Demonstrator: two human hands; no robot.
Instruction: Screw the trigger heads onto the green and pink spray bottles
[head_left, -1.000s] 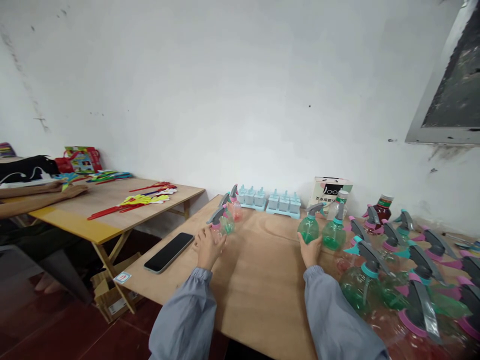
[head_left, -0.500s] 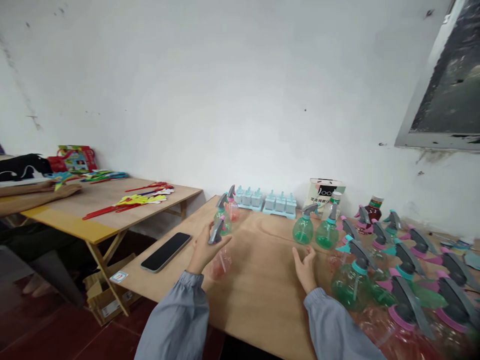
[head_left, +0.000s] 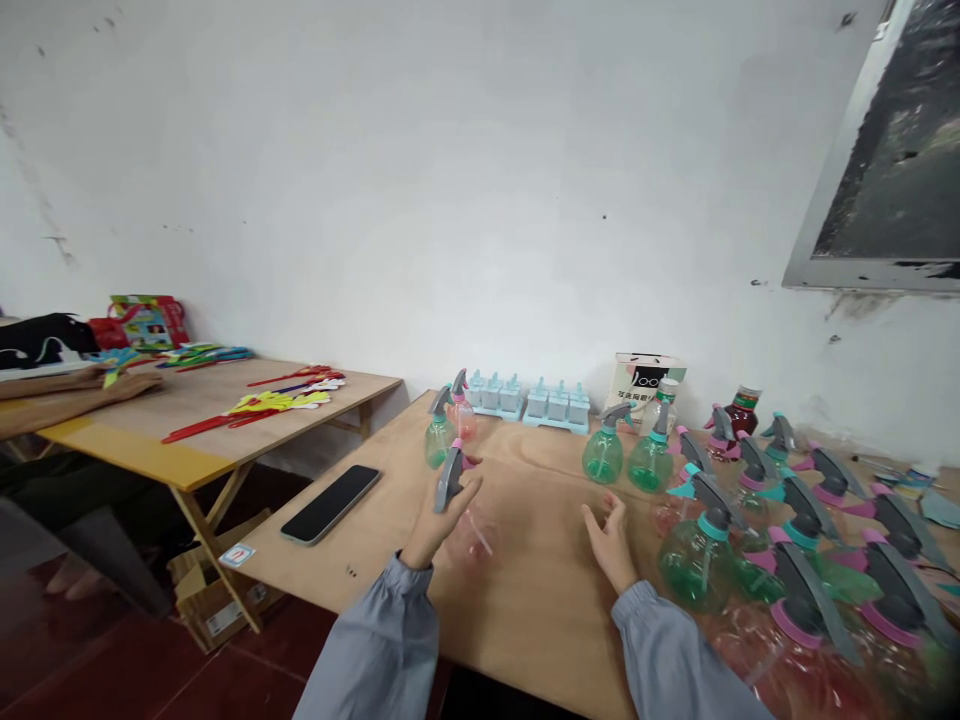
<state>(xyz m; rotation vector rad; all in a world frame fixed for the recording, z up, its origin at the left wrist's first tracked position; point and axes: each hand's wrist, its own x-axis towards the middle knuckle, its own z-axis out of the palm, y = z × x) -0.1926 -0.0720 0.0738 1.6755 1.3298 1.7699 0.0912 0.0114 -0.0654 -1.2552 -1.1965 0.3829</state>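
In the head view, my left hand (head_left: 435, 518) is closed around the neck of a pink spray bottle (head_left: 475, 538) with a grey trigger head. This bottle leans, its see-through body pointing down and to the right. My right hand (head_left: 609, 535) is held over the table with its fingers apart and nothing in them. Just beyond it stand two green spray bottles (head_left: 602, 455). A green spray bottle (head_left: 439, 440) and a pink spray bottle (head_left: 462, 415) stand upright beyond my left hand.
Several pink and green spray bottles (head_left: 697, 570) crowd the table's right side. A phone (head_left: 331, 503) lies near the left edge. Pale blue ice-pop moulds (head_left: 556, 405) and a printed box (head_left: 645, 385) stand by the wall. Another person's hands (head_left: 124, 388) rest at the left table.
My left hand has moved to the right and slightly nearer with the pink spray bottle, which has changed its tilt. My right hand has stayed nearly in place.
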